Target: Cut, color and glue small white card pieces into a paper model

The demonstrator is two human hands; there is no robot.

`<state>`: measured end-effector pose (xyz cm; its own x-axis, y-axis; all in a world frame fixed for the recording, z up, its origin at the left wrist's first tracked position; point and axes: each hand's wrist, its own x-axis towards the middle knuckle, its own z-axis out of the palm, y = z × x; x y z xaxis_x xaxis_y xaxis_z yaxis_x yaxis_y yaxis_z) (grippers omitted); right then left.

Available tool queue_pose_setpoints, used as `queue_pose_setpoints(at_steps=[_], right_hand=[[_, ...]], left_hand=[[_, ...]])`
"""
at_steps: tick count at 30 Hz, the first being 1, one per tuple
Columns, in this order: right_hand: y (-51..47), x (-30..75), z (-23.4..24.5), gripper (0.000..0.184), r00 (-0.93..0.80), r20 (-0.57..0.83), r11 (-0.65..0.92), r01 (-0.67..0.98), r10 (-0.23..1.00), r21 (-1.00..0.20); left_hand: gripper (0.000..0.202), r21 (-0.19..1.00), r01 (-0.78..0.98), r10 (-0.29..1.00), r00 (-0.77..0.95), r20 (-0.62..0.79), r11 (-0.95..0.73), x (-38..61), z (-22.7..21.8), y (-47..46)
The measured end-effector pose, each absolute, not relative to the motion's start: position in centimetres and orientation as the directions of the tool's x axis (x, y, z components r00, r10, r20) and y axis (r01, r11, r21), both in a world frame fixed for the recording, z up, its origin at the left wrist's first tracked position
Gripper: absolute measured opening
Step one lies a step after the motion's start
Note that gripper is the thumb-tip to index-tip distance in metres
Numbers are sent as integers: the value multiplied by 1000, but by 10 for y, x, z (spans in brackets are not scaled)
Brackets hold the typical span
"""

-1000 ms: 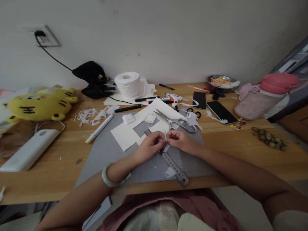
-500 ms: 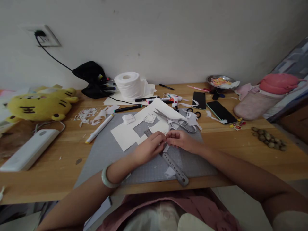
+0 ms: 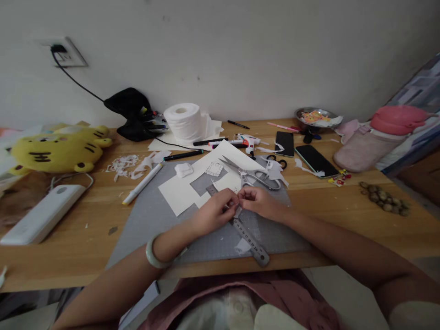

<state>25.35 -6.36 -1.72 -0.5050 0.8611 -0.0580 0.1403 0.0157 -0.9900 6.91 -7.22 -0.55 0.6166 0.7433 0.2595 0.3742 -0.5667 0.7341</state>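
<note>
My left hand [image 3: 215,211] and my right hand [image 3: 258,200] meet over the grey cutting mat [image 3: 154,220], fingertips pinched together on a small white paper piece [image 3: 237,210] between them. The piece is mostly hidden by my fingers. A metal ruler [image 3: 249,240] lies on the mat just under my hands, running toward the near edge. Behind my hands lie white paper sheets [image 3: 180,192] and silver scissors [image 3: 252,174]. A pale bangle [image 3: 153,254] sits on my left wrist.
On the wooden table [image 3: 343,220]: a toilet roll [image 3: 182,121], black pouch with pens [image 3: 132,112], markers [image 3: 142,183], glue gun [image 3: 249,141], two phones [image 3: 314,159], a metal bowl [image 3: 314,114], pink bottle bag [image 3: 374,137], seeds [image 3: 385,199], yellow plush [image 3: 57,149], white power bank [image 3: 43,213], paper scraps [image 3: 123,164].
My hands stay pinched together on the small paper piece, with only slight finger shifts. Nothing else on the table has moved.
</note>
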Motion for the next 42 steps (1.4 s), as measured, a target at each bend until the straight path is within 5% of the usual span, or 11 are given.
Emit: queue_pose_setpoints(at_steps=[5,12,23,32,36,39,42], right_hand=[[-65,251,-14,11,-464,-44,23,138,885,-990],[-62,254,-13,16,-526,-132,-67,141,840,-988],[-61,253,-20,15,-525,-106,-45,127,845,-991],[-64,248,-19,8,-453,-89,-7,179,887,-984],[-67,247,-20,3,-440,-14,76,186,898,-980],[-71,247,-19,3,-439,51,125,140,897,-982],[-74,247,-19,7,-442,90,151,104,892,-983]], left_hand=[[5,827,345,803,563,197,-444,70,-10,-69],[11,591,402,649,703,290,-700,65,-5,-71],[10,534,387,610,716,340,-752,62,-13,-71],[11,621,351,641,693,331,-700,66,-9,-71],[8,776,323,742,618,260,-541,69,-8,-70],[15,961,201,817,574,44,-192,70,-9,-67],[28,983,18,770,619,-152,180,71,-11,-65]])
